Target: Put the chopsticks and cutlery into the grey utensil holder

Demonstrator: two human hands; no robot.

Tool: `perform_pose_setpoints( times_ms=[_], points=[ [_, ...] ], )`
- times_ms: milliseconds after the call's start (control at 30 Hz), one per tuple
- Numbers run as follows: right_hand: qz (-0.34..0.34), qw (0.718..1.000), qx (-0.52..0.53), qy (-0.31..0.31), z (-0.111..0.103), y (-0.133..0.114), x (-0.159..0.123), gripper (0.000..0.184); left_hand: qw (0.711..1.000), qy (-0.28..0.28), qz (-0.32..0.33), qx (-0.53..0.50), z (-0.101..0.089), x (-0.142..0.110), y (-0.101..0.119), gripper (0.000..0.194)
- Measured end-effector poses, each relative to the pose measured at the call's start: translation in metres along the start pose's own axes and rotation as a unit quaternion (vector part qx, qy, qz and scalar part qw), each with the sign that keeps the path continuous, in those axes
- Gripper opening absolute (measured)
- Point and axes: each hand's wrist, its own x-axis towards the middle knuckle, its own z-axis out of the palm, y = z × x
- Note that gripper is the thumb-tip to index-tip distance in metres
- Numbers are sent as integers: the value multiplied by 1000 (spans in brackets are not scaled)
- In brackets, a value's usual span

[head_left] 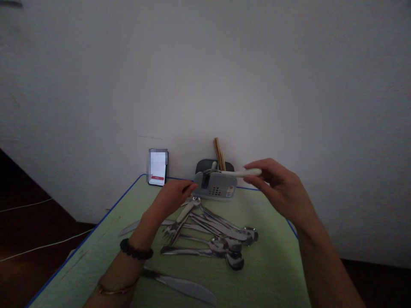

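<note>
Head view. Right hand, fingers clamped on a white-handled utensil, which points to three o'clock from the gray holder; left hand at eight, finger closure indeterminable; loose cutlery at six.

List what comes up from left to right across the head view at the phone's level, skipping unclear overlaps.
Phone → gray holder with wooden sticks standing in it → right hand, gripping a white-handled utensil.
</note>
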Motion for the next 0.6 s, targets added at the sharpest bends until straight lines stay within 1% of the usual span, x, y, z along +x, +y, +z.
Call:
perform_pose_setpoints(
  times_ms=[67, 100, 167, 200, 300, 367, 433, 500, 533, 600],
  points=[
    [-12, 1000, -25, 7, -1, -4, 24, 22, 997, 80, -10, -12, 9, 9, -4, 30],
    [-24, 999, -39, -1, 2, -5, 37, 22, 993, 117, -17, -21, 14, 14, -6, 26],
    [-46, 995, -73, -42, 11, -7, 63, 19, 985, 165, -32, -37, 23, 21, -7, 24],
    [-50, 992, -97, -70, 17, -6, 75, 17, 983, 174, -35, -40, 27, 24, -7, 27],
    [-42, 968, -172, -178, 37, -3, 108, 17, 985, 166, -19, -34, 32, 28, -10, 31],
    [-39, 936, -243, -253, 52, 0, 123, 20, 988, 149, -11, -29, 33, 29, -14, 30],
    [-50, 894, -315, -315, 68, 4, 135, 23, 991, 131, -13, -33, 32, 29, -18, 29],
    [-68, 857, -365, -357, 85, 8, 141, 25, 993, 112, -17, -42, 33, 31, -22, 28],
    [-75, 844, -381, -369, 93, 10, 143, 24, 993, 104, -19, -46, 34, 32, -24, 26],
    [-83, 830, -401, -379, 108, 16, 145, 23, 994, 92, -19, -49, 37, 33, -26, 24]
  ],
)
